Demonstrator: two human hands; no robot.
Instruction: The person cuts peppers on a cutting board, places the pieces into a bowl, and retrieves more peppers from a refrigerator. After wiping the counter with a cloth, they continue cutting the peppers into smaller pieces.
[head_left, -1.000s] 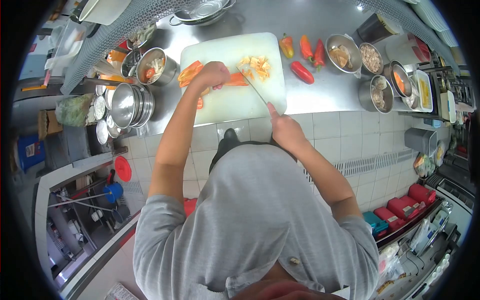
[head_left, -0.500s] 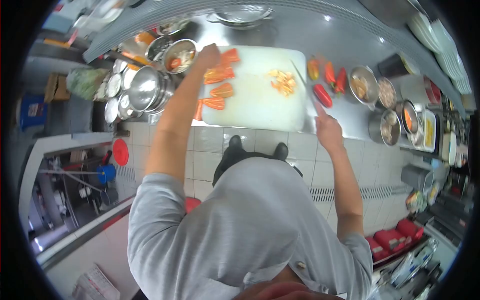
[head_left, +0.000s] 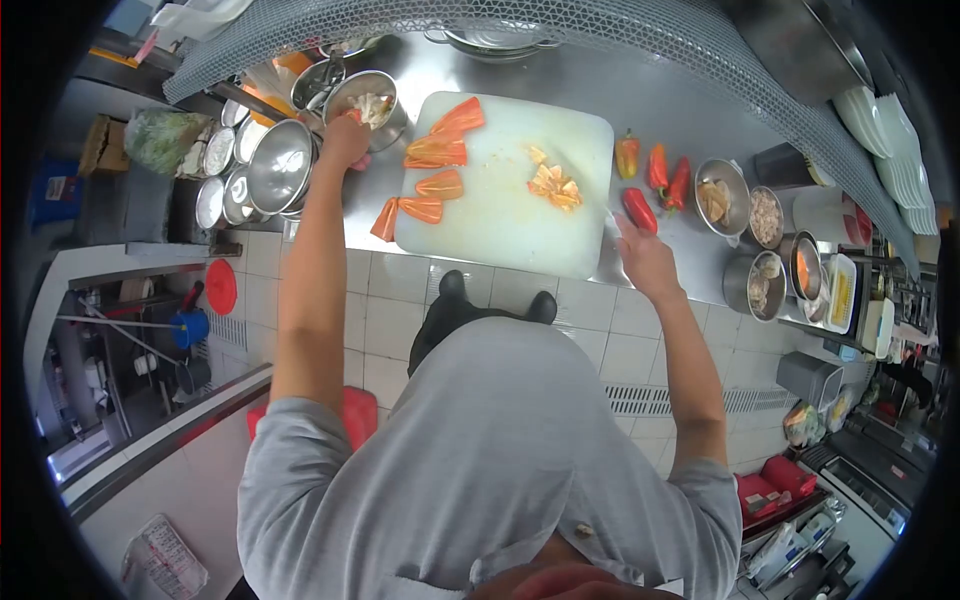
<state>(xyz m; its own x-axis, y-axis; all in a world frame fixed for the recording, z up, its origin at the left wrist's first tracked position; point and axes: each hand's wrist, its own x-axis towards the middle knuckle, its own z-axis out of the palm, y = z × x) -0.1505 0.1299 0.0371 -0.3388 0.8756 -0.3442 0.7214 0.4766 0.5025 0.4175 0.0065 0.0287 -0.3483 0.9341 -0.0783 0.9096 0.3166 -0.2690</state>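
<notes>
My left hand [head_left: 345,142] is at the near rim of a metal bowl [head_left: 398,120] with pale pieces inside. Its fingers look curled and are partly hidden; a red-orange bit shows beside them, but what they hold I cannot make out. To the right of the white cutting board [head_left: 500,215], my right hand [head_left: 648,262] is closed around a knife [head_left: 611,217], whose blade is hardly visible from this angle. Flattened orange pepper pieces [head_left: 437,151] lie along the board's left side. A pile of cut yellow-orange pieces [head_left: 554,187] sits right of its middle. Just beyond my right hand lies a red pepper [head_left: 640,210].
More whole peppers [head_left: 678,184] lie right of the board, before several metal bowls [head_left: 722,194] of food. Stacked metal bowls [head_left: 280,167] stand at the left. A mesh-covered shelf edge [head_left: 480,14] runs overhead, with white plates [head_left: 862,120] at its right.
My left hand has moved left from the board's upper left corner to the bowl. My right hand has shifted slightly left and down, and the knife blade has swung so that little of it shows.
</notes>
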